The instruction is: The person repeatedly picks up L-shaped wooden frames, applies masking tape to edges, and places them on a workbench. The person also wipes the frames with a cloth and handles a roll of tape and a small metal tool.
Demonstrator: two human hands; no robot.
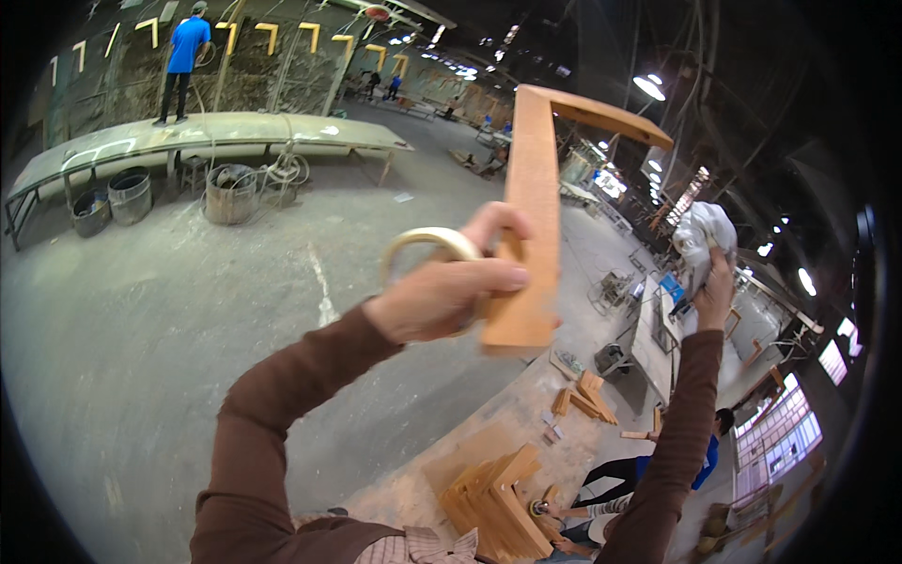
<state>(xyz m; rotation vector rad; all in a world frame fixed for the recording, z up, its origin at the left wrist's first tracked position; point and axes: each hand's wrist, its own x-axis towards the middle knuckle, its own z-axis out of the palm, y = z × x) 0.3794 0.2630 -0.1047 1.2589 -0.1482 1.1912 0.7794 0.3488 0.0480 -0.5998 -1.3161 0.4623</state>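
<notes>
My left hand (451,282) is raised in front of me and closed on the long leg of an L-shaped wooden piece (533,197), the thumb pressed along its face. The short leg points away to the right at the top. A pale ring like a tape roll (427,235) sits around that same hand. Further right, my right hand (716,293) is held up with its fingers closed on a crumpled white cloth-like bundle (705,235). Both arms are in brown sleeves.
Below lies a stack of angled wooden pieces (498,498), with loose wood strips (587,397) beyond it. Co-workers sit at lower right, near a person's blue sleeve (705,462). At far left, a person in blue (188,52) stands on a long bench (254,130), buckets (230,193) before it.
</notes>
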